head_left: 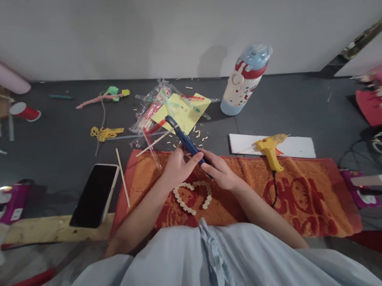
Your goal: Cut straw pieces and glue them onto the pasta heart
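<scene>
Both my hands are closed around a long dark blue tool (pixel 187 142) with a curved head, whose exact kind I cannot make out. My left hand (pixel 179 165) grips it from the left, thumb along its side. From the right, my right hand (pixel 220 171) holds its lower end. A thin pale wooden stick (pixel 156 142) reaches the tool's head at a slant. Short cut stick pieces (pixel 199 134) lie scattered beyond my hands. Just below them, a heart outline (pixel 186 205) made of small pale pieces rests on the orange towel (pixel 247 177).
A yellow glue gun (pixel 269 147) lies on a white board (pixel 300 146) at right. Behind are a yellow paper sheet (pixel 181 113), clear plastic wrapping (pixel 143 116) and a standing bottle (pixel 242 81). Left are a phone (pixel 94 195), another stick (pixel 123 178) and yellow yarn (pixel 102 133).
</scene>
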Demonstrator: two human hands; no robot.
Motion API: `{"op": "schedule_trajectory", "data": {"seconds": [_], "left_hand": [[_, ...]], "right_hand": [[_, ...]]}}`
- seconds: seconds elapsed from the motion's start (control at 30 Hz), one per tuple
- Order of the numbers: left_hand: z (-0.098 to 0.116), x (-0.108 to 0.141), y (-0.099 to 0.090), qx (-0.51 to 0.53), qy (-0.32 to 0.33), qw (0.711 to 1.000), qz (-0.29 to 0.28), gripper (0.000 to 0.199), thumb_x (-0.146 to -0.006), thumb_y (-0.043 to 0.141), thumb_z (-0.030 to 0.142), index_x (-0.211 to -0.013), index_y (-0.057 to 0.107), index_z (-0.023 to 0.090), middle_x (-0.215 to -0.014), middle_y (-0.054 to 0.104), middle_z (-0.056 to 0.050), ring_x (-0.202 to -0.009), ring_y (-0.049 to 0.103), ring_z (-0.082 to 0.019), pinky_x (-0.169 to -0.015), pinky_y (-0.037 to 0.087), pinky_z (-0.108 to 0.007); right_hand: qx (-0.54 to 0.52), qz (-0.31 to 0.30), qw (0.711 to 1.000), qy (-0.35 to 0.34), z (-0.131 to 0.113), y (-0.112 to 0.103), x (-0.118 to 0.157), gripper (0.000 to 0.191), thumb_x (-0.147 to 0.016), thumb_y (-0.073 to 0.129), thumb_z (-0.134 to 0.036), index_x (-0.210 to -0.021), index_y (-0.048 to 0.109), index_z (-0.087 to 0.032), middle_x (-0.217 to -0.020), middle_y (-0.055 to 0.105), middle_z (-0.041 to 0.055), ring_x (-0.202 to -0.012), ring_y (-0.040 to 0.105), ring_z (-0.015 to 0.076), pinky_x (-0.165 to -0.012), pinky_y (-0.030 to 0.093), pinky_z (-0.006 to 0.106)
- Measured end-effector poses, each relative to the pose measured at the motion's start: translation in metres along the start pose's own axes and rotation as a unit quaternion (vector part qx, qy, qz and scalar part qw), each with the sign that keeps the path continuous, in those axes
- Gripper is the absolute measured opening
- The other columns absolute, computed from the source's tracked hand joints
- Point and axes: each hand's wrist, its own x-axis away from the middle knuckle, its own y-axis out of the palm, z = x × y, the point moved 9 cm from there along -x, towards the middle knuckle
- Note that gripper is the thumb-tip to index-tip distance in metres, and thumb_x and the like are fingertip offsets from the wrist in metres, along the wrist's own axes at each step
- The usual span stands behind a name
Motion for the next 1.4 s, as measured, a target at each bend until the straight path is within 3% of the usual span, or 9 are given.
{"op": "schedule_trajectory", "data": {"seconds": [0.4,0.63,0.77,0.83,0.9,1.03,1.1,1.2,1.4], "left_hand": [[0.005,0.002,-0.002,0.007,0.001,1.0,0.019,0.035,-0.081,0.062,0.048,-0.095,0.052,0.017,-0.089,0.064,-0.007,-0.084,0.063,-0.019,-0.077,0.05,-0.033],[-0.004,0.001,0.002,0.05,-0.011,0.999,0.017,0.042,-0.079,0.063,0.054,-0.098,0.053,0.018,-0.091,0.066,-0.006,-0.084,0.065,-0.019,-0.075,0.051,-0.031],[0.003,0.002,-0.007,-0.048,-0.011,0.999,0.02,0.041,-0.08,0.063,0.053,-0.102,0.056,0.018,-0.097,0.069,-0.008,-0.087,0.066,-0.02,-0.075,0.051,-0.032],[0.01,0.004,-0.024,-0.169,-0.026,0.983,0.064,0.04,-0.076,0.068,0.053,-0.093,0.058,0.018,-0.084,0.069,-0.006,-0.076,0.065,-0.021,-0.068,0.049,-0.032],[0.022,0.005,-0.044,-0.259,-0.009,0.957,0.127,0.032,-0.081,0.062,0.051,-0.079,0.058,0.019,-0.068,0.063,-0.003,-0.062,0.06,-0.018,-0.062,0.045,-0.031],[0.058,0.013,-0.073,-0.365,0.152,0.876,0.278,0.016,-0.088,0.051,0.031,-0.087,0.06,0.018,-0.09,0.065,-0.011,-0.09,0.06,-0.023,-0.086,0.044,-0.036],[0.054,0.01,-0.075,-0.388,0.164,0.865,0.272,0.017,-0.091,0.048,0.028,-0.093,0.061,0.018,-0.1,0.066,-0.013,-0.099,0.059,-0.024,-0.091,0.042,-0.036],[0.037,0.002,-0.073,-0.399,0.119,0.88,0.23,0.019,-0.093,0.044,0.027,-0.09,0.061,0.019,-0.091,0.068,-0.009,-0.086,0.062,-0.02,-0.076,0.043,-0.029],[0.031,0.003,-0.074,-0.438,0.054,0.866,0.234,0.018,-0.088,0.046,0.019,-0.074,0.057,0.019,-0.075,0.065,-0.005,-0.068,0.06,-0.018,-0.057,0.032,-0.027]], "right_hand": [[-0.003,0.0,1.0,0.009,0.0,-0.002,0.0,0.063,-0.091,0.042,-0.06,-0.138,0.047,-0.019,-0.14,0.055,0.0129,-0.125,0.054,0.0277,-0.108,0.039,0.046],[-0.011,0.006,1.0,0.015,0.001,-0.003,-0.001,0.063,-0.09,0.043,-0.061,-0.137,0.049,-0.02,-0.139,0.056,0.0119,-0.124,0.055,0.0283,-0.108,0.04,0.047],[-0.011,0.011,1.0,0.026,0.005,-0.004,-0.001,0.065,-0.089,0.042,-0.064,-0.137,0.049,-0.02,-0.134,0.06,0.0124,-0.123,0.055,0.0295,-0.108,0.04,0.048],[0.002,0.023,0.999,0.042,0.009,-0.007,-0.001,0.067,-0.088,0.042,-0.066,-0.135,0.05,-0.019,-0.129,0.062,0.0135,-0.12,0.057,0.0302,-0.106,0.041,0.048],[0.014,0.031,0.998,0.053,0.011,-0.011,-0.001,0.069,-0.088,0.041,-0.066,-0.134,0.05,-0.016,-0.127,0.062,0.0156,-0.117,0.058,0.0306,-0.104,0.042,0.049],[0.03,0.022,0.998,0.055,0.01,-0.013,0.001,0.066,-0.089,0.042,-0.064,-0.134,0.05,-0.015,-0.128,0.062,0.0163,-0.119,0.057,0.0309,-0.105,0.041,0.049],[0.037,0.015,0.998,0.053,0.008,-0.011,0.001,0.064,-0.09,0.042,-0.063,-0.134,0.05,-0.017,-0.129,0.061,0.0154,-0.12,0.057,0.0308,-0.105,0.041,0.049],[0.047,0.0,0.998,0.042,0.005,-0.007,0.002,0.064,-0.09,0.041,-0.062,-0.135,0.05,-0.016,-0.129,0.061,0.0157,-0.119,0.057,0.031,-0.105,0.042,0.049],[0.072,-0.019,0.997,0.012,-0.002,0.001,0.002,0.061,-0.093,0.037,-0.058,-0.135,0.047,-0.016,-0.129,0.061,0.0162,-0.117,0.058,0.0293,-0.103,0.043,0.048]]}}
